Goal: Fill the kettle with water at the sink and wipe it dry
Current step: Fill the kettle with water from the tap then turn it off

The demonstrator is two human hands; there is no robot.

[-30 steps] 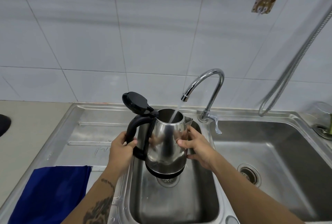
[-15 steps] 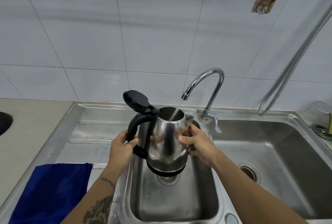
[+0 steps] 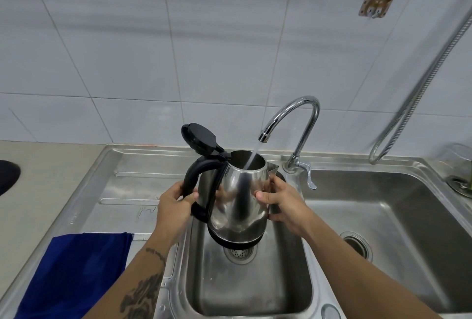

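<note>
Steel kettle (image 3: 240, 198), one, lid (image 3: 200, 138) flipped open, held over the small sink basin (image 3: 288, 300), one tap (image 3: 296, 119) streaming water into it, left hand (image 3: 175, 207) gripping its black handle, right hand (image 3: 282, 197) curled round its body, one blue cloth (image 3: 74, 275) left of the basin, second basin (image 3: 398, 216) to its right.

Steel kettle (image 3: 240, 206), lid open, upright under running faucet (image 3: 293, 124).
</note>
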